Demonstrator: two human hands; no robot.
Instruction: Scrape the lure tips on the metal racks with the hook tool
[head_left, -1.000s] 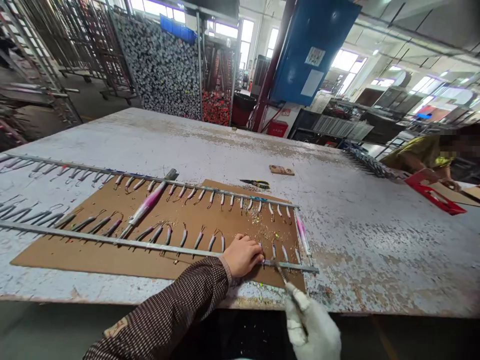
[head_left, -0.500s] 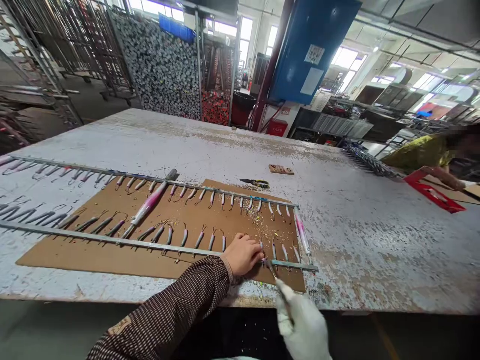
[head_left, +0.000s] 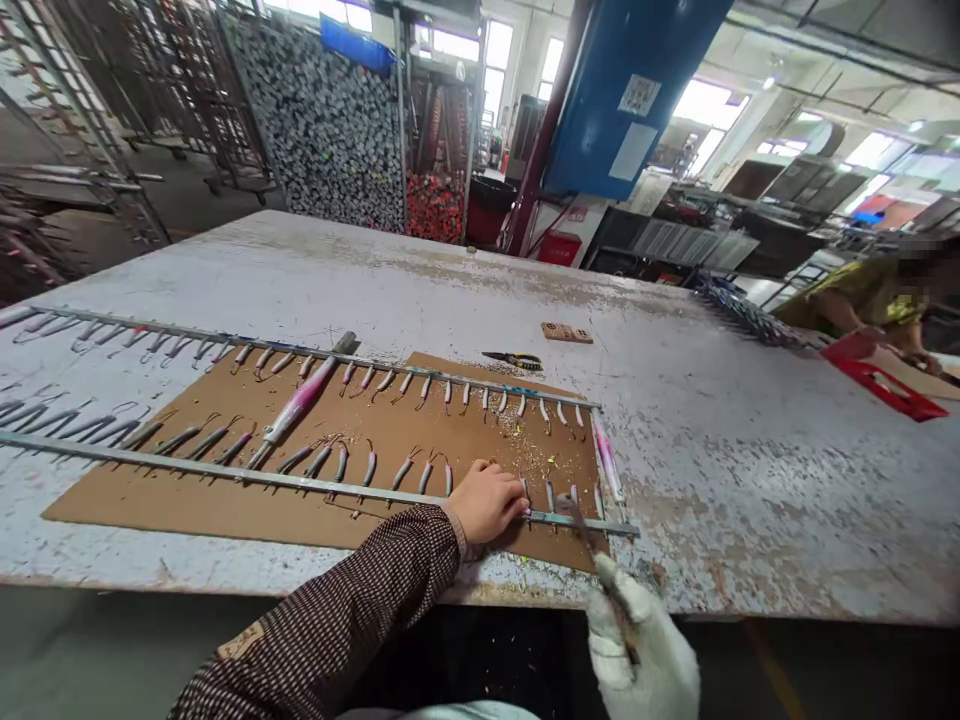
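A long metal rack bar (head_left: pixel 315 487) lies across a brown cardboard sheet (head_left: pixel 225 505), with several small pink-and-grey fishing lures hanging off it. My left hand (head_left: pixel 489 500), bare, is closed and presses on the bar near its right end. My right hand (head_left: pixel 643 655) wears a white glove and grips a thin metal tool (head_left: pixel 587 537). The tool's tip rests at the bar beside the last lures (head_left: pixel 550 494). A second bar (head_left: pixel 420 375) with more lures lies farther back.
Yellow-handled pliers (head_left: pixel 514 359) and a small brown block (head_left: pixel 566 332) lie beyond the cardboard. A larger pink lure (head_left: pixel 296 402) lies across the bars. At the far right another person (head_left: pixel 862 300) handles a red frame (head_left: pixel 885 385). Racks of parts stand behind the worn white table (head_left: pixel 750 480).
My gloved right hand shifted left and then back right, moving the tool tip along the bar's right end. My left hand stayed put on the bar.
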